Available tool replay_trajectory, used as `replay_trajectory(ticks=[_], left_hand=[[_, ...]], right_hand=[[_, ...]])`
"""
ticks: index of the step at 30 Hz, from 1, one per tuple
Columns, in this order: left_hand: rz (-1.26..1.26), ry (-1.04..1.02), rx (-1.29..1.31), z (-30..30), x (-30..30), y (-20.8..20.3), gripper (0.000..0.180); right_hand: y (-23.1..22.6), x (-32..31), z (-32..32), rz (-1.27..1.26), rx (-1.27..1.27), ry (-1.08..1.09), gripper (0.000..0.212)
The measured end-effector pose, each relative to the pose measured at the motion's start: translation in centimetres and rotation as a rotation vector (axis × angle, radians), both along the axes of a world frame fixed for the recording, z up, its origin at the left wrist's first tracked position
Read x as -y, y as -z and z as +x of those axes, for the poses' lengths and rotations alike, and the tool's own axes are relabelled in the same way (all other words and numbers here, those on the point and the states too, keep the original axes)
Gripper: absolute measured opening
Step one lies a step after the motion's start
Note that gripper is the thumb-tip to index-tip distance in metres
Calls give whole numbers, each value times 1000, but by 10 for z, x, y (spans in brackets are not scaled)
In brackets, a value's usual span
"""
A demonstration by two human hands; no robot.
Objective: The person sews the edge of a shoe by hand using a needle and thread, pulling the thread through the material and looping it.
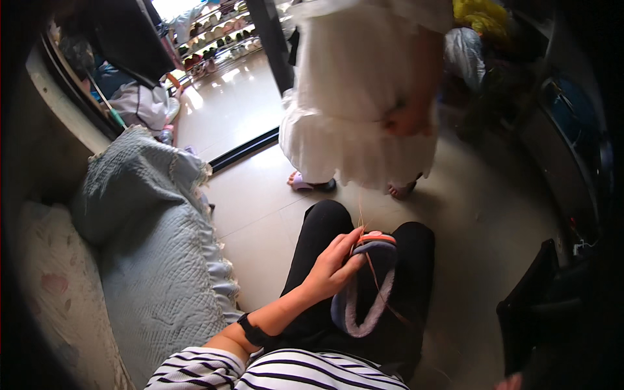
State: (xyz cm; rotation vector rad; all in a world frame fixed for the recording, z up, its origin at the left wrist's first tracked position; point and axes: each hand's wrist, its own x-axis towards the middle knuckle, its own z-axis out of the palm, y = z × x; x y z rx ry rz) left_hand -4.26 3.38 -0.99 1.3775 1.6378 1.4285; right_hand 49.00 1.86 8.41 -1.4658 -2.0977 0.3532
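Note:
My left hand (337, 261) is closed around the toe end of a slipper (339, 311) above my lap. The slipper is grey-blue, with a pale fleecy lining (372, 318) showing at its opening. At the gripped end is an orange and white sole edge (377, 238). Thin orange-brown thread (373, 273) rises from beside my fingers and also trails down across the slipper to the lower right. Only a small part of my right hand (510, 382) shows at the bottom edge, far to the right of the slipper. Its fingers are mostly out of the picture.
A person in a white dress (357, 97) stands just beyond my knees. On the left is a seat with a quilted light-blue cover (162, 260). A dark chair-like object (539, 305) stands at right. Shoe racks (218, 36) lie beyond the doorway's dark sill (244, 151).

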Motion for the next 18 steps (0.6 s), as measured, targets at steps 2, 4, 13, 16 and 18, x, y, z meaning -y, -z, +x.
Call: replay_trajectory(ticks=[2, 4, 13, 16, 18], left_hand=[[16, 36, 47, 9, -6, -2, 49], [-38, 31, 54, 7, -8, -1, 49], [-95, 30, 705, -9, 3, 4, 66], [-245, -96, 759, -30, 6, 2, 39], [-324, -15, 697, -38, 2, 2, 40]], right_hand=[[46, -37, -32, -725, -1192, 561, 13], [139, -72, -30, -736, -1086, 580, 19], [179, -83, -114, -1077, -1220, 618, 13], [177, -84, -111, -1090, -1162, 600, 13], [176, -92, -109, -1097, -1121, 603, 14]])
